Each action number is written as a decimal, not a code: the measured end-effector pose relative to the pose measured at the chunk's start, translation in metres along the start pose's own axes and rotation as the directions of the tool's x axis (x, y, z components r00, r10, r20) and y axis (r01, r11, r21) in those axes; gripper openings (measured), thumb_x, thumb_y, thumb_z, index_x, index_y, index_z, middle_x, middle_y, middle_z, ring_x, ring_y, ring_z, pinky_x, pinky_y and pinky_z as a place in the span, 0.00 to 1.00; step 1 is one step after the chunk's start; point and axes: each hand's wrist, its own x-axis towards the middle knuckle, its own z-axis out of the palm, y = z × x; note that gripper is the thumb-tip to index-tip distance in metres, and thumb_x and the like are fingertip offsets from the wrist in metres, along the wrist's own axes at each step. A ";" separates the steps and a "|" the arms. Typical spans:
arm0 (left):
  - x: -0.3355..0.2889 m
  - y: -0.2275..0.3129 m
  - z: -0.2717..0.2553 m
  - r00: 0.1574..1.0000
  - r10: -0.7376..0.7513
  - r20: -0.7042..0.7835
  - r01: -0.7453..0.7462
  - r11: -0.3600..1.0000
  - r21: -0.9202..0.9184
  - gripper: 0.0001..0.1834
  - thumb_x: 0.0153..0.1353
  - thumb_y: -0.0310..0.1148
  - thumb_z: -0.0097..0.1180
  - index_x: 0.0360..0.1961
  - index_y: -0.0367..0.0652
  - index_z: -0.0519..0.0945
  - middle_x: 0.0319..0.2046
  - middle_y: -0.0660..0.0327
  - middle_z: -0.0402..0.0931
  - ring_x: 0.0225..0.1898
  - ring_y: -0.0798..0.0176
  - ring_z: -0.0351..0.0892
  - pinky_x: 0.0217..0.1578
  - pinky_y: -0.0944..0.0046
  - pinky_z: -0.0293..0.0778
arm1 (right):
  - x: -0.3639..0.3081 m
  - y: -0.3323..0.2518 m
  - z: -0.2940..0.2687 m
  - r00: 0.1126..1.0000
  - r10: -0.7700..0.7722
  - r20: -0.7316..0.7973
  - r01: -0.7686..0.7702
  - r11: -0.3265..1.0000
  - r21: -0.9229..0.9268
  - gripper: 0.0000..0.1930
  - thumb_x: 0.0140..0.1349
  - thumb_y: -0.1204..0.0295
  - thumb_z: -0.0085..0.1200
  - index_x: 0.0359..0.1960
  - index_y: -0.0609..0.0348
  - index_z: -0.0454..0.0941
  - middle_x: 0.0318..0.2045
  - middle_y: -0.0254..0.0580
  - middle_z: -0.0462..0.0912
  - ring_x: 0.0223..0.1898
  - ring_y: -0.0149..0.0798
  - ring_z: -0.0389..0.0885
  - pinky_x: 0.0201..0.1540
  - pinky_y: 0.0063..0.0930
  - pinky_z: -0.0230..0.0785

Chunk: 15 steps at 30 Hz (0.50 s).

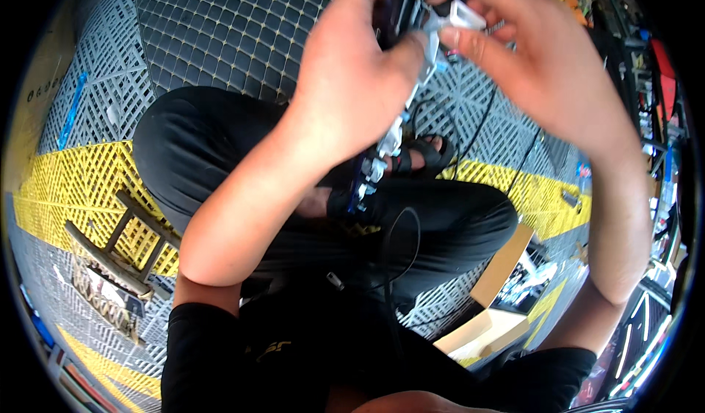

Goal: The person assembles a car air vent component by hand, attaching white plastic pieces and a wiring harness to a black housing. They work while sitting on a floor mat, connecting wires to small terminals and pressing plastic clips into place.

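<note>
Closest to me is the person's black shirt [330, 361], its front marked with a few yellow letters, partly lost in the folds. A thin dark cable [389, 295] loops in front of it, above black trousers [463, 211], the 2 knees spread apart.

Both bare hands are raised out past the lap. The left hand [360, 67] is wrapped round a dark strip [400, 5], thumb pressed along its side. That strip, with white and pale-blue bits along it, seems to slant down from the hand to above the lap. The right hand [529, 53], just beside it, pinches a small white piece [464, 15] between thumb and fingers; I can't tell whether that piece is joined to the strip.

Below, a sandal [426, 152] on 1 foot shows between the knees. An open cardboard box [507, 266] sits by the right knee, shiny odds and ends inside. On the left lies a worn wooden frame [136, 236], on grey lattice flooring [121, 53] crossed by a yellow band [73, 181]. Farther out are a dark gridded mat [235, 23] and, at the left edge, brown cardboard [33, 112] with small dark printing.
</note>
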 end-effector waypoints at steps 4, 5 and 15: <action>0.005 0.004 0.002 0.999 -0.005 -0.032 0.001 0.991 -0.132 0.26 0.61 0.18 0.62 0.61 0.36 0.71 0.46 0.61 0.79 0.48 0.70 0.78 0.53 0.67 0.74 | -0.006 -0.017 -0.022 0.977 0.146 0.158 -0.140 0.989 -0.045 0.12 0.67 0.74 0.60 0.49 0.64 0.78 0.24 0.42 0.79 0.25 0.36 0.80 0.30 0.31 0.71; 0.006 0.004 0.003 0.999 0.005 -0.045 -0.009 0.995 -0.096 0.26 0.61 0.18 0.62 0.61 0.36 0.72 0.46 0.61 0.79 0.48 0.70 0.78 0.53 0.67 0.74 | -0.007 -0.016 -0.024 0.975 0.140 0.174 -0.136 0.990 -0.034 0.13 0.67 0.73 0.61 0.50 0.65 0.78 0.24 0.41 0.79 0.25 0.34 0.79 0.30 0.30 0.70; -0.006 -0.002 0.011 0.997 0.033 -0.073 -0.044 0.985 -0.166 0.21 0.64 0.15 0.55 0.59 0.34 0.74 0.41 0.65 0.78 0.39 0.75 0.77 0.41 0.73 0.72 | 0.006 -0.022 0.004 0.923 0.338 -0.184 -0.302 0.933 0.197 0.12 0.60 0.70 0.62 0.35 0.72 0.84 0.25 0.50 0.83 0.25 0.36 0.83 0.31 0.31 0.75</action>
